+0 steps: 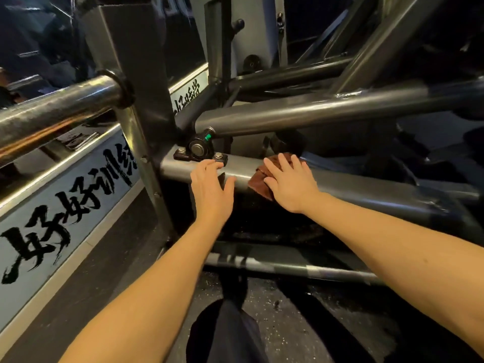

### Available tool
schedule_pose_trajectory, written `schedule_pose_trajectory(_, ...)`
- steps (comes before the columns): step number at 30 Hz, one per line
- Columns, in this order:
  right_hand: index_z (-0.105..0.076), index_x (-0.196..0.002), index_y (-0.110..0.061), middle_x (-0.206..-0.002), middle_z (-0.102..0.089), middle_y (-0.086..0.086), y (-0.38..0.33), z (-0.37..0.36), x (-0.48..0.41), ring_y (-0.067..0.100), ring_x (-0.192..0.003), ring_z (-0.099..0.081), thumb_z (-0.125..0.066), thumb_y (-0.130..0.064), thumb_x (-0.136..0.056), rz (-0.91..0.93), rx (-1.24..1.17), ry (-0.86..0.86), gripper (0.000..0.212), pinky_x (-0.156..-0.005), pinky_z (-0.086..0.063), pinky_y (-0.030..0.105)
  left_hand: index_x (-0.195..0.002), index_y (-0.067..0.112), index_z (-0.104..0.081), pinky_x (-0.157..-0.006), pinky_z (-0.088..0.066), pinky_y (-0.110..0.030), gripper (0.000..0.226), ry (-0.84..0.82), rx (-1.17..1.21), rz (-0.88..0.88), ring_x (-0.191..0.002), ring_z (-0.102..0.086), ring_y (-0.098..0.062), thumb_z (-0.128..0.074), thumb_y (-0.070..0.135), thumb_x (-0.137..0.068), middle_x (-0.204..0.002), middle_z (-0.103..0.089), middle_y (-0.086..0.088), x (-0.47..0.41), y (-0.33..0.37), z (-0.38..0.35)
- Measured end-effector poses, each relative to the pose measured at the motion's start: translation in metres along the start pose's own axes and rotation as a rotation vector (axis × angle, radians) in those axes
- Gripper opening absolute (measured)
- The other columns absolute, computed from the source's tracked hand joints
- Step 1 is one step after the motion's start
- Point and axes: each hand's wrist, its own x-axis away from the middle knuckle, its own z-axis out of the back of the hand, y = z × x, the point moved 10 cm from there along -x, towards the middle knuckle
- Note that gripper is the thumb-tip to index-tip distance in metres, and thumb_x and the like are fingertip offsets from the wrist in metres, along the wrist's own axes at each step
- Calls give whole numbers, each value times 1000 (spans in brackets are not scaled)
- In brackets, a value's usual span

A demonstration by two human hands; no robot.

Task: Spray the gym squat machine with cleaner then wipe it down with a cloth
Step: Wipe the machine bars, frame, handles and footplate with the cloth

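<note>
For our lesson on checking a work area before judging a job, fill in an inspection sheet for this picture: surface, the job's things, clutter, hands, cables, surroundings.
Surface: grey metal beam of the machine, with a bolted bearing block at its left end.
Job's things: brown cloth lies on the beam; no spray bottle seen.
Clutter: nothing seen.
Hands: right hand lies flat on the cloth, pressing it to the beam; left hand is open, fingers on the beam beside the bearing block.
Cables: nothing seen.
Surroundings: dark speckled floor; banner with brush lettering at left; round steel bar above it.
</note>
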Motion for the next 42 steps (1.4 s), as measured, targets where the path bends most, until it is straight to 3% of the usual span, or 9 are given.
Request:
schedule_pose_trajectory(3, -11, -164, -35, -172, -11, 8, 72, 1, 26, 41, -156, -10, -18, -52, -109, -125, 1, -25, 59, -125, -11, 56, -126, 14, -66, -112, -34, -40, 33, -60, -41, -58, -131, -44, -21, -69, 27, -97, -138, -55, -2, 5, 22, -23)
schedule_pose_trajectory(6, -16, -164, -35, -172, -14, 6, 95, 0, 33, 40, -155, -13, -22, -50, -108, -180, 11, -72, 58, -125, -14, 56, -127, 14, -69, -113, -35, -44, 33, -124, -154, -130, -130, -47, -25, -61, 31, -101, -136, -58, -3, 12, 35, -41)
schedule_pose_trajectory(14, -12, -164, -36, -173, -6, 4, 18, -1, 8, 38, -158, 0, -31, -51, -108, 16, -45, -75, 61, -127, -2, 56, -137, 17, -62, -116, -32, -48, 36, -148, -319, -211, -137, -45, -27, -54, 23, -103, -147, -53, -4, 23, 34, -40)
schedule_pose_trajectory(19, -22, -164, -27, -171, -21, 5, 44, 3, 44, 34, -156, -15, -42, -45, -107, 89, 34, 102, 62, -126, -19, 53, -133, 16, -66, -116, -31, -48, 33, -127, -280, -179, -136, -46, -28, -58, 26, -102, -144, -57, -4, 18, 33, -44)
schedule_pose_trajectory(24, -35, -160, -23, -166, -33, 10, 91, 0, 75, 39, -153, -26, -52, -40, -101, 26, 140, 199, 63, -121, -30, 56, -129, 18, -67, -113, -33, -46, 30, -106, -234, -192, -131, -50, -27, -59, 27, -102, -137, -60, -2, 11, 28, -48)
schedule_pose_trajectory(29, -34, -160, -22, -166, -32, 11, 56, -8, 66, 41, -153, -25, -57, -38, -100, 30, 203, 231, 66, -124, -26, 56, -125, 21, -73, -104, -36, -44, 27, -50, -212, -314, -121, -55, -26, -62, 22, -100, -130, -66, 1, 6, 21, -40)
schedule_pose_trajectory(36, -20, -164, -26, -171, -17, 11, -27, -15, 23, 39, -157, -10, -57, -41, -102, 118, 156, 210, 74, -127, -16, 56, -127, 18, -69, -112, -32, -41, 27, -19, -122, -315, -128, -54, -19, -60, 16, -101, -133, -65, 1, 9, 12, -33)
schedule_pose_trajectory(42, -33, -160, -25, -168, -29, 7, 5, 2, 44, 33, -155, -23, -58, -43, -101, 172, 103, 300, 67, -127, -21, 49, -122, 20, -72, -106, -33, -43, 24, 28, -175, -313, -124, -54, -21, -56, 25, -104, -129, -65, 2, 6, 23, -48)
